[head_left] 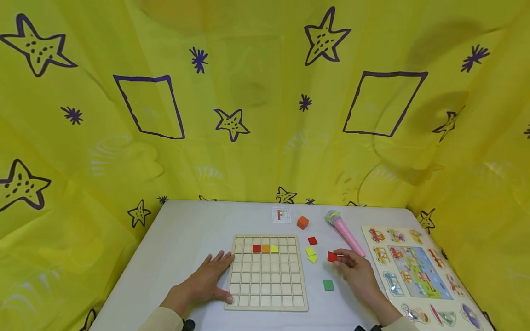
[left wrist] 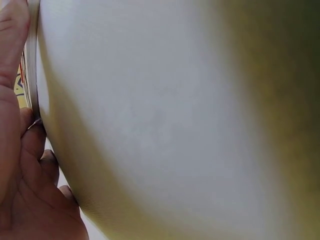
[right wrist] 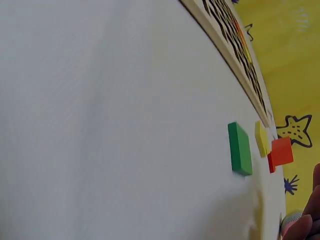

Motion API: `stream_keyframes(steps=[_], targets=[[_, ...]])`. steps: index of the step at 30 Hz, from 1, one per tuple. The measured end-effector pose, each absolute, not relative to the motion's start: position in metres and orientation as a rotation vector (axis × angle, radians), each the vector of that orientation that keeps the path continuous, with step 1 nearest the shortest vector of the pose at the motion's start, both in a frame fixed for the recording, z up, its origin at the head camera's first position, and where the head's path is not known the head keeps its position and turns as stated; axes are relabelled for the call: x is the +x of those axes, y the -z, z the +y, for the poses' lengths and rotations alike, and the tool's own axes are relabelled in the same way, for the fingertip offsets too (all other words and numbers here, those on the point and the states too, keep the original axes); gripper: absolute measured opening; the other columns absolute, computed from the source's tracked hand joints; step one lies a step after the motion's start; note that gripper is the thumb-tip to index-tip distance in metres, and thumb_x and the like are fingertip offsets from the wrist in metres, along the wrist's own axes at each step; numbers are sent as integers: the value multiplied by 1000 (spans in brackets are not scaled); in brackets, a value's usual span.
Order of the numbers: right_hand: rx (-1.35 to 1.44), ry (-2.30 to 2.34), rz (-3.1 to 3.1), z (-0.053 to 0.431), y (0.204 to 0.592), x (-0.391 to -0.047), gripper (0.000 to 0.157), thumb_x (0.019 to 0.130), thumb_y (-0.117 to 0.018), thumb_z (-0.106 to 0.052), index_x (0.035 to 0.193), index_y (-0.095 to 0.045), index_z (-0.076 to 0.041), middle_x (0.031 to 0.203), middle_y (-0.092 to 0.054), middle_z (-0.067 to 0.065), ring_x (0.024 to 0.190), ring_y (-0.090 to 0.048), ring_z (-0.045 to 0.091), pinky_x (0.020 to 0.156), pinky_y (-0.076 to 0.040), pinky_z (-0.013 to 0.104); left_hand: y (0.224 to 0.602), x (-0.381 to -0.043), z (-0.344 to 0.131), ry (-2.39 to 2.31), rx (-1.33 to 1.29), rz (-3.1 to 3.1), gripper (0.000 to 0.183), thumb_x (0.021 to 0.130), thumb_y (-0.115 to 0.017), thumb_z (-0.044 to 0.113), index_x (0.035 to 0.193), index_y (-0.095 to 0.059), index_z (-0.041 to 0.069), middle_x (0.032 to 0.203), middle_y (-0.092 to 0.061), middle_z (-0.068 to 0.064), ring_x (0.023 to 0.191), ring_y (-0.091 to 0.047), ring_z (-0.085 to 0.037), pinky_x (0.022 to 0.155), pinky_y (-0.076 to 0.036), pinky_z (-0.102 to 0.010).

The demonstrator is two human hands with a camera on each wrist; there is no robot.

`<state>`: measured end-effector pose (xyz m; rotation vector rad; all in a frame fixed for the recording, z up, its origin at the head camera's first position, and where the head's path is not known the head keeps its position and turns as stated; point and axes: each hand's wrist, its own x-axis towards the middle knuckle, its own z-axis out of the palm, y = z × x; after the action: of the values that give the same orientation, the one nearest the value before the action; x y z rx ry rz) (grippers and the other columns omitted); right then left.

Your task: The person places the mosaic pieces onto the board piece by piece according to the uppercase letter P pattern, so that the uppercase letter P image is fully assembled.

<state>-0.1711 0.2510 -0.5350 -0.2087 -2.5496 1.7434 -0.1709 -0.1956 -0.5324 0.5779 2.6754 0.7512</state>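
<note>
My right hand point(head_left: 357, 272) pinches a red square tile point(head_left: 332, 256) between thumb and fingers, right of a wooden grid board point(head_left: 303, 294). At the board's left edge, my left hand point(head_left: 207, 278) rests with fingers spread and the thumb at the lower corner. A red tile point(head_left: 256, 248), an orange tile point(head_left: 266, 248) and a yellow piece point(head_left: 274, 248) sit side by side in one upper row. Between the board and my right hand lie another red tile point(head_left: 312, 241), two yellow pieces point(head_left: 311, 251) and a green tile point(head_left: 328, 285).
Behind the board lie a small printed grid card point(head_left: 281, 214) and an orange cube point(head_left: 302, 222). A pink toy microphone point(head_left: 348, 234) lies beyond my right hand. A vehicle picture puzzle point(head_left: 378, 266) covers the table's right side. Yellow curtains point(head_left: 265, 161) surround the white table point(head_left: 198, 220).
</note>
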Motion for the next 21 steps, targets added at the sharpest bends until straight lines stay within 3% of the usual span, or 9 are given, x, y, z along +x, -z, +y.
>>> stream_keyframes(steps=[7, 21], targets=[[-155, -1825, -2487, 220, 528, -180, 32, 94, -74, 2, 126, -72, -2, 105, -76, 12, 91, -66, 9, 76, -58, 17, 535, -172, -197, -744, 586, 2676, 125, 67, -91, 58, 165, -33, 6, 173, -31, -14, 163, -18, -41, 132, -7, -64], [-104, -1916, -2417, 162, 525, -194, 31, 91, -76, 4, 122, -73, -2, 94, -75, 8, 86, -64, 11, 72, -55, 17, 535, -171, -197, -760, 561, 2673, 125, 66, -90, 61, 165, -34, 9, 173, -31, -11, 163, -17, -39, 132, -7, -64]])
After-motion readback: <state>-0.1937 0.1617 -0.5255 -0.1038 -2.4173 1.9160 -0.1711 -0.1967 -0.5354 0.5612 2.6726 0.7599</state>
